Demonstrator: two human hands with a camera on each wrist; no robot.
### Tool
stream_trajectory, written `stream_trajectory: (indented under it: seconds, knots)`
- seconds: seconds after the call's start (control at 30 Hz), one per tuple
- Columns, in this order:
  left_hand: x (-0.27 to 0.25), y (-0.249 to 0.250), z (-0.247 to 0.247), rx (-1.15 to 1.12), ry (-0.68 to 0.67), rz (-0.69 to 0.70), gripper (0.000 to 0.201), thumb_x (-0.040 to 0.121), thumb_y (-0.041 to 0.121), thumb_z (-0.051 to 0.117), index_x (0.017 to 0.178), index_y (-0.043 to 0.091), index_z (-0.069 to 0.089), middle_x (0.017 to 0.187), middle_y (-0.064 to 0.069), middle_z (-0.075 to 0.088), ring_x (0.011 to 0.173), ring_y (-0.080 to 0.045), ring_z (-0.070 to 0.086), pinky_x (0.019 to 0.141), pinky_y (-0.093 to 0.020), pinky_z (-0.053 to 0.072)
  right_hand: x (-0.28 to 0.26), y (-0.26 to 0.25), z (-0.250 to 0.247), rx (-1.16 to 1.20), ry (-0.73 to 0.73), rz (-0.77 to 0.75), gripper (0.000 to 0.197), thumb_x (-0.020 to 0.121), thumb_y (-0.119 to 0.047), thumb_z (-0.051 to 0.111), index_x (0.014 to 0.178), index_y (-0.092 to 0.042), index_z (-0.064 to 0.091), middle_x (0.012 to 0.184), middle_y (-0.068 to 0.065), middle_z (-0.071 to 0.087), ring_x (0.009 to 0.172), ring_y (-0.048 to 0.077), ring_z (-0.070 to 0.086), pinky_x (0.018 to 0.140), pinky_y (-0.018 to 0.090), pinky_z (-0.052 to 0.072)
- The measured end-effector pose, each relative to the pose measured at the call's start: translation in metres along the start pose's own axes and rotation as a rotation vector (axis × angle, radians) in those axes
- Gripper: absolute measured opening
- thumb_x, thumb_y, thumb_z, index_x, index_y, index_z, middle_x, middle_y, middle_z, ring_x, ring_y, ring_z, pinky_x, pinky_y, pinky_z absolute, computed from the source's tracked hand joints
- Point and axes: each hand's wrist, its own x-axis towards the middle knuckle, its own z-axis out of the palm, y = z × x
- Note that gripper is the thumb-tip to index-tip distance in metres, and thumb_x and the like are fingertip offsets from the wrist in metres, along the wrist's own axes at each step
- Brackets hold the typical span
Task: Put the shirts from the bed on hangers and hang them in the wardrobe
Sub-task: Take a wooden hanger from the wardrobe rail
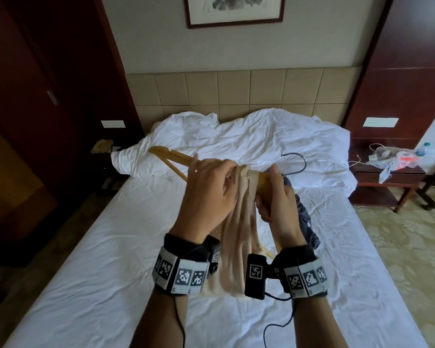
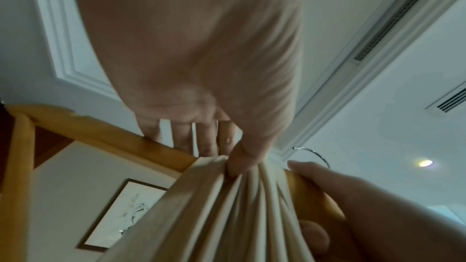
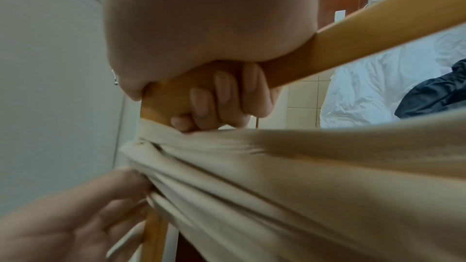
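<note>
Hidden: the middle of the wooden hanger (image 1: 172, 156) is covered by both hands and bunched cloth; only its left arm and lower bar show, centre of the head view. The metal hook (image 1: 298, 163) pokes out right of the hands, its base out of sight.
Cut off: the beige shirt (image 1: 236, 237) hangs down between the wrists; its lower edge is lost behind the wristbands, so its full shape cannot be read.
Hard to make out: the dark garment (image 1: 305, 217) on the bed, right of centre, is mostly behind the right forearm; what kind cannot be told.
Left hand (image 1: 209, 189): thumb and fingers pinch the gathered shirt where it wraps the hanger; the left wrist view shows the thumb pressed into the folds.
Right hand (image 1: 276, 197): fingers curled tight round the hanger's wood beside the cloth, clear in the right wrist view.
Hands: close together, almost touching across the bunched cloth.
Shirt place: held above the bed (image 1: 111, 247), lower centre of the frame.
Around: crumpled white duvet (image 1: 236, 136) by the tiled headboard (image 1: 236, 89); framed picture (image 1: 235, 10) at top centre; side table (image 1: 389, 177) at right with plastic bags (image 1: 397, 159); dark wood panels at both edges.
</note>
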Motion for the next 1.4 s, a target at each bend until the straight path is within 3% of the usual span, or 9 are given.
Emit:
stream_trajectory:
  seconds: [0.17,0.37,0.47,0.6,0.73,0.9,1.03,1.17,1.4]
  knots:
    - [0.002,0.019,-0.004,-0.04,-0.043,0.102,0.024,0.09,0.017,0.063,0.112,0.018,0.071,0.084,0.005,0.068,0.086,-0.02,0.059,0.092,-0.035,0.045,0.001,0.003,-0.011,0.008,-0.03,0.019,0.089,0.095,-0.079,0.041,0.058,0.003,0.046,0.053,0.014,0.034,0.046,0.019,0.025,0.05,0.03,0.017]
    - [0.005,0.028,-0.009,-0.02,-0.121,0.158,0.03,0.088,0.013,0.054,0.116,0.018,0.064,0.079,0.006,0.063,0.066,-0.019,0.057,0.064,-0.036,0.046,-0.005,-0.003,-0.004,-0.001,-0.113,-0.034,0.094,0.095,-0.085,0.032,0.071,0.006,0.037,0.058,0.016,0.024,0.048,0.017,0.02,0.049,0.03,0.018]
    - [0.004,0.026,-0.012,-0.005,-0.159,0.153,0.035,0.085,0.017,0.048,0.117,0.02,0.06,0.086,0.005,0.064,0.068,-0.021,0.057,0.061,-0.038,0.048,-0.006,-0.006,0.002,0.012,-0.179,-0.025,0.093,0.093,-0.089,0.022,0.074,-0.001,0.044,0.057,0.014,0.027,0.049,0.017,0.021,0.049,0.033,0.014]
    - [0.003,0.024,-0.013,0.074,-0.178,0.147,0.037,0.081,0.022,0.052,0.118,0.016,0.057,0.091,0.002,0.06,0.07,-0.024,0.055,0.063,-0.036,0.04,-0.003,-0.006,0.008,0.144,-0.093,0.048,0.088,0.095,-0.083,0.006,0.106,-0.004,0.044,0.059,0.021,0.025,0.051,0.016,0.027,0.051,0.034,0.013]
    - [0.002,0.023,-0.009,0.064,-0.186,0.121,0.03,0.088,0.038,0.053,0.109,0.018,0.052,0.089,0.005,0.055,0.074,-0.022,0.055,0.075,-0.044,0.046,-0.002,-0.008,0.013,0.155,-0.078,0.068,0.076,0.097,-0.076,-0.001,0.107,-0.014,0.04,0.057,0.008,0.034,0.046,0.012,0.032,0.047,0.024,0.022]
    - [0.001,0.02,-0.001,0.016,-0.051,0.053,0.044,0.103,0.06,0.045,0.093,0.018,0.055,0.07,0.006,0.053,0.061,-0.016,0.053,0.059,-0.039,0.045,-0.007,-0.01,0.016,0.122,-0.191,0.068,0.082,0.093,-0.075,-0.01,0.098,-0.013,0.043,0.057,0.008,0.033,0.045,0.011,0.03,0.047,0.024,0.024]
    - [-0.001,0.006,0.004,-0.026,-0.006,-0.005,0.042,0.107,0.053,0.041,0.09,0.018,0.055,0.069,0.008,0.055,0.061,-0.012,0.053,0.057,-0.034,0.043,-0.003,-0.006,0.013,0.069,-0.334,0.057,0.105,0.083,-0.088,-0.003,0.125,-0.005,0.045,0.05,0.006,0.041,0.045,0.018,0.036,0.049,0.028,0.03]
    - [-0.006,-0.002,0.01,-0.039,0.042,-0.111,0.034,0.108,0.038,0.038,0.084,0.017,0.047,0.062,0.008,0.046,0.059,-0.016,0.049,0.054,-0.035,0.034,-0.002,-0.013,0.007,-0.133,-0.461,0.056,0.099,0.085,-0.092,0.005,0.115,-0.009,0.05,0.071,0.02,0.066,0.065,0.024,0.061,0.072,0.034,0.047]
    - [-0.003,-0.027,-0.013,0.012,0.233,-0.206,0.028,0.11,0.025,0.038,0.083,0.017,0.043,0.063,0.012,0.037,0.058,-0.02,0.047,0.055,-0.031,0.029,0.009,-0.013,-0.029,-0.583,-0.006,-0.24,0.049,0.108,-0.052,0.047,0.08,-0.014,0.058,0.073,-0.002,0.069,0.071,0.004,0.066,0.066,0.025,0.049]
